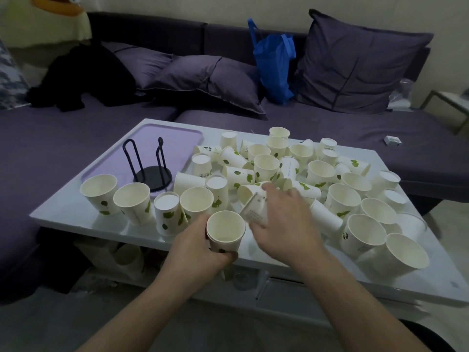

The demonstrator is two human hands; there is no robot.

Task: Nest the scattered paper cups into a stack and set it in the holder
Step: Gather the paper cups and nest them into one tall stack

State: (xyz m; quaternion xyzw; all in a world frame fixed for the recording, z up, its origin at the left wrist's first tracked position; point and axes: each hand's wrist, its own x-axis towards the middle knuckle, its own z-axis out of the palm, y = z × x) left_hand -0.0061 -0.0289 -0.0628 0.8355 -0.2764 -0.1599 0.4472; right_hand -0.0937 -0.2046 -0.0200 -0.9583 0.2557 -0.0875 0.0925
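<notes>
Several white paper cups with green leaf prints (266, 166) lie scattered over the white table (76, 214), some upright, some upside down, some on their sides. My left hand (195, 245) grips an upright cup (225, 229) at the table's near edge; it looks like a short nested stack. Just right of it, my right hand (284, 214) holds a tilted cup (255, 209), its base angled toward the held cup. The black wire cup holder (152, 168) stands empty on a lilac tray (165, 138) at the table's back left.
A purple sofa (330, 123) with cushions wraps around the table's far and left sides. On it sit a blue bag (274, 64) and dark clothing (83, 77). More cups sit on a shelf under the table (127, 257).
</notes>
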